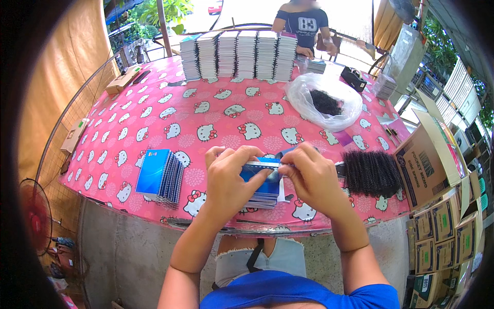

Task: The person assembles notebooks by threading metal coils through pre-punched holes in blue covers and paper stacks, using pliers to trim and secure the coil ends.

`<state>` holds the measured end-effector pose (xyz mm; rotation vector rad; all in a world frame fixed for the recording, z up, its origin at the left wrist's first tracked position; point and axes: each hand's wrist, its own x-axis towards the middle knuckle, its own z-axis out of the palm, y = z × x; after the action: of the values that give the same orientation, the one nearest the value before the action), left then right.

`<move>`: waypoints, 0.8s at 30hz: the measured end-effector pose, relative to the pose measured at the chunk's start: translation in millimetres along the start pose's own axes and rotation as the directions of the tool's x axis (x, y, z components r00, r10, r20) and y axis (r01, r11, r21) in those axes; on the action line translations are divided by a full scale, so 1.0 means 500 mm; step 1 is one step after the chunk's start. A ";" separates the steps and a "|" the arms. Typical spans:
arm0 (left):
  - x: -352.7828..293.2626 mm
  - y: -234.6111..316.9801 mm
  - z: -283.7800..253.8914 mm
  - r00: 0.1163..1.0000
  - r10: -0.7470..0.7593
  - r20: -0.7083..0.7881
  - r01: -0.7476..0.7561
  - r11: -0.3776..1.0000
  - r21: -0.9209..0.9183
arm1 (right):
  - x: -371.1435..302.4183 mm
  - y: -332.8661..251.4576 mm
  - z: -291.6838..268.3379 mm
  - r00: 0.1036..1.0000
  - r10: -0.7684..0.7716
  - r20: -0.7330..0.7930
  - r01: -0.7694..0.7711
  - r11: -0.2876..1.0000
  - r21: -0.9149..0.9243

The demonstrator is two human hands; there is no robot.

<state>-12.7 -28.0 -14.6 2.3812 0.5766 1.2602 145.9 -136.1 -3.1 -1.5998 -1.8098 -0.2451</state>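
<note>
In front of me a small blue notebook (pixel 263 165) is held up, its white edge with a row of punched holes facing me. My left hand (pixel 232 167) grips its left end between thumb and fingers. At the right end of that edge, my right hand (pixel 312 172) is closed in a pinch; what lies between its fingertips is too small to make out. Below both hands stands a stack of blue-covered notebooks (pixel 261 200). A fanned stack of spiral-bound blue notebooks (pixel 158 174) lies to the left. A pile of black spiral coils (pixel 371 173) rests right of my right hand.
Tall stacks of notebooks (pixel 236 55) line the table's far side. A clear plastic bag (pixel 324 103) holds more black coils. Cardboard boxes (pixel 427 159) stand at the right edge. Another person (pixel 302 28) is across the pink patterned table (pixel 206 108). A fan (pixel 36 216) stands left.
</note>
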 end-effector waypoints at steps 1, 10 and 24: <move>-0.001 -0.001 -0.002 1.000 0.002 0.003 -0.002 1.000 0.005 | -0.003 0.014 0.004 0.998 -0.035 0.047 0.036 0.999 -0.019; 0.011 -0.010 0.009 0.997 0.078 0.020 -0.077 0.995 -0.059 | -0.132 0.391 0.130 0.919 0.213 0.333 -0.165 0.972 -0.169; 0.002 -0.004 0.012 1.000 0.024 0.018 -0.024 0.999 -0.035 | 0.011 0.220 0.002 0.978 0.154 0.140 -0.204 0.841 0.501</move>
<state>-7.6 -26.6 -18.2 2.3755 0.5175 1.2467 247.8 -106.9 -33.4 -1.3898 -1.5975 0.3842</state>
